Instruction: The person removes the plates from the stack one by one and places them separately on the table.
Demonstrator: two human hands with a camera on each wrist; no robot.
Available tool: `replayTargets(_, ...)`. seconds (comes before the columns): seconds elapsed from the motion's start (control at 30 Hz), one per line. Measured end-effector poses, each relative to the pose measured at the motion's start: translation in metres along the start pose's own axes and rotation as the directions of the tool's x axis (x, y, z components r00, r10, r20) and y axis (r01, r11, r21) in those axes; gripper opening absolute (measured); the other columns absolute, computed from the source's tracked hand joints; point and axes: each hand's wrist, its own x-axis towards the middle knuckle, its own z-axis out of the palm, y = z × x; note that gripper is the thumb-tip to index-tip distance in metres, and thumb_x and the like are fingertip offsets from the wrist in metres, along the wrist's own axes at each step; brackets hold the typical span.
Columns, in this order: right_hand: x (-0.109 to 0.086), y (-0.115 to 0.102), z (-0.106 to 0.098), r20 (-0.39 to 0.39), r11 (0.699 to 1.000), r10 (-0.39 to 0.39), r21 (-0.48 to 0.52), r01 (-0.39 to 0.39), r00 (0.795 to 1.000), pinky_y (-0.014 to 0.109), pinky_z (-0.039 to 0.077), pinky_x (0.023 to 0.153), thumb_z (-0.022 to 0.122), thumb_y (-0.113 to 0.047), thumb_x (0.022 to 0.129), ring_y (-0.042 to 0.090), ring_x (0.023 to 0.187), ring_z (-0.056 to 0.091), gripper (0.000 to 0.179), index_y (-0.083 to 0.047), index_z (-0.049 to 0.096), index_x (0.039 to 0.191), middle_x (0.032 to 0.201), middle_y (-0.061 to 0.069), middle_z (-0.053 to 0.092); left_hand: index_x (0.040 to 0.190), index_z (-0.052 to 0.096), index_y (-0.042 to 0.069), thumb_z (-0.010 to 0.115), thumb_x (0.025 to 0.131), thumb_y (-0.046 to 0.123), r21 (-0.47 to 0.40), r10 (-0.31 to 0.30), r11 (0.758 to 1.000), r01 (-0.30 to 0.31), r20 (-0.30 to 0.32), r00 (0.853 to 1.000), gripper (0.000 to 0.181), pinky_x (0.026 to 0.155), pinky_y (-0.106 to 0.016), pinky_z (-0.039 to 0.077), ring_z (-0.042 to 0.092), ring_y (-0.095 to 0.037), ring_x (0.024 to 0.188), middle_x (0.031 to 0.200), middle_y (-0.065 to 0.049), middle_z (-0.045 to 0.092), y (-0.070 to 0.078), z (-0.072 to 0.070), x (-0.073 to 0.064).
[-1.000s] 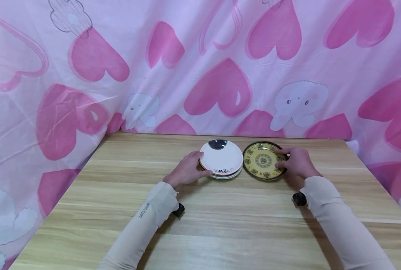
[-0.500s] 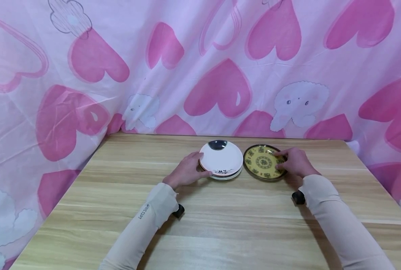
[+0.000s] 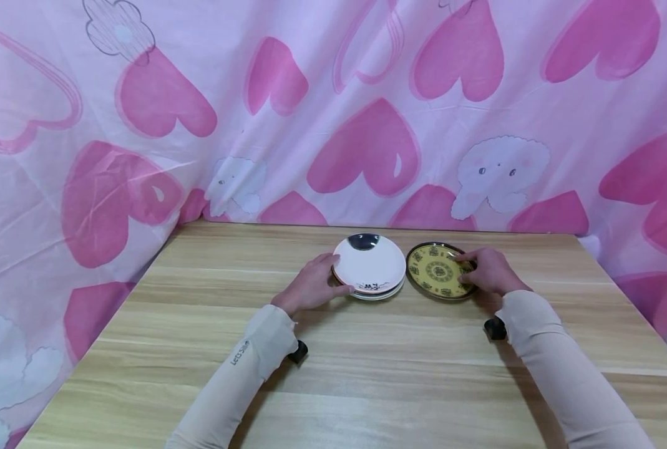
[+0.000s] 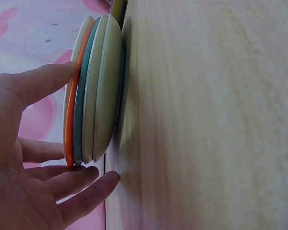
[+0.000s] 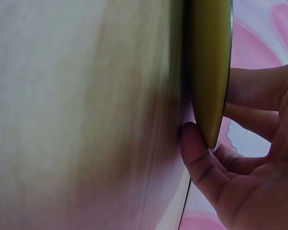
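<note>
A stack of several small plates [image 3: 369, 265] stands near the back of the table. Its top plate is white with a dark patch and a floral sprig; orange, teal and cream rims show in the left wrist view. My left hand [image 3: 312, 284] holds the stack at its left, thumb on the near rim and fingers round the far side. Just to the right lies a yellow patterned plate [image 3: 438, 269] with a dark rim. My right hand [image 3: 493, 270] pinches its right edge: thumb and forefinger reach over the top, while another fingertip [image 5: 194, 136] lies under the rim.
The wooden table [image 3: 378, 368] runs back to a pink curtain [image 3: 277, 143] printed with hearts, which also hangs along the left and right sides. A dark wrist camera [image 3: 297, 353] is strapped under the left sleeve and another wrist camera [image 3: 495, 328] under the right.
My right hand has lowered the yellow plate's far edge a little, and the plate lies flatter. My left hand and the stack have stayed in place.
</note>
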Motion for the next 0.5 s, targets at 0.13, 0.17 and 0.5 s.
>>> replayTargets(0.13, -0.0009, -0.0007, -0.0006, 0.002, 1.0, 0.003, -0.008, -0.002, 1.0, 0.059, 0.045, 0.103, 0.077, -0.012, 0.086, 0.043, 0.116, 0.053, 0.053, 0.001, 0.061, 0.134, 0.136, 0.04, 0.053, 0.155, 0.035, 0.006, 0.073, 0.088, 0.049, 0.001, -0.008, 1.0, 0.008, -0.001, 1.0, 0.088, 0.127, -0.044, 0.029, 0.032, -0.031, 0.152, 0.163, -0.013, 0.034, 0.0004, 0.0001, -0.0009)
replayTargets(0.17, -0.001, -0.0009, -0.0008, 0.003, 1.0, 0.004, -0.011, -0.004, 1.0, 0.06, 0.045, 0.104, 0.077, -0.012, 0.086, 0.043, 0.117, 0.053, 0.053, 0.001, 0.061, 0.134, 0.136, 0.04, 0.052, 0.155, 0.035, 0.006, 0.073, 0.088, 0.049, 0.002, -0.01, 1.0, 0.01, 0.0, 1.0, 0.088, 0.127, -0.044, 0.029, 0.032, -0.031, 0.152, 0.163, -0.013, 0.034, 0.0003, 0.0002, -0.0009)
replayTargets(0.5, -0.0008, -0.0006, -0.0027, 0.011, 1.0, 0.003, -0.031, -0.003, 1.0, 0.064, 0.043, 0.106, 0.072, -0.016, 0.09, 0.047, 0.121, 0.052, 0.051, -0.001, 0.06, 0.136, 0.137, 0.04, 0.051, 0.156, 0.035, 0.006, 0.073, 0.088, 0.049, -0.006, -0.007, 1.0, 0.007, -0.002, 1.0, 0.089, 0.126, -0.044, 0.029, 0.032, -0.032, 0.152, 0.163, -0.013, 0.034, 0.0007, -0.0001, -0.0009)
